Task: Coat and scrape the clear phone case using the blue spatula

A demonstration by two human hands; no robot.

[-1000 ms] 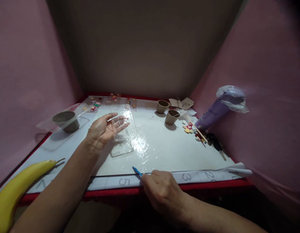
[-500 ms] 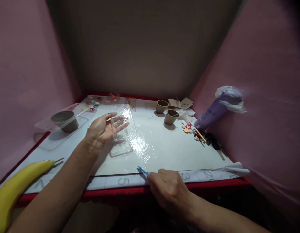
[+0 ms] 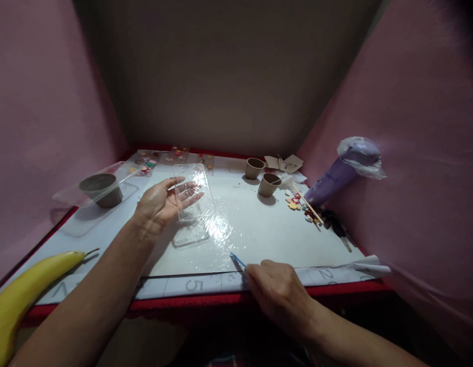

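My left hand [image 3: 163,204] holds up a clear plastic phone case [image 3: 194,192] above the white work mat [image 3: 267,229]; the fingers lie stretched behind it with the thumb at its upper edge. Under it on the mat lies a second clear case [image 3: 190,235]. My right hand [image 3: 278,290] rests at the near edge of the table, fingers curled round a thin blue tool [image 3: 237,260] whose tip points up and left over the mat.
Two brown paper cups [image 3: 262,176] stand at the back. Small coloured charms [image 3: 297,204], a wooden stick [image 3: 307,203] and a purple piping bag [image 3: 343,171] lie at the right. A clear tray with a dark cup [image 3: 100,189] sits left; a banana [image 3: 25,290] lies near left.
My right hand with the blue tool has slid to the right along the near edge. The left hand and the clear case have stayed in place.
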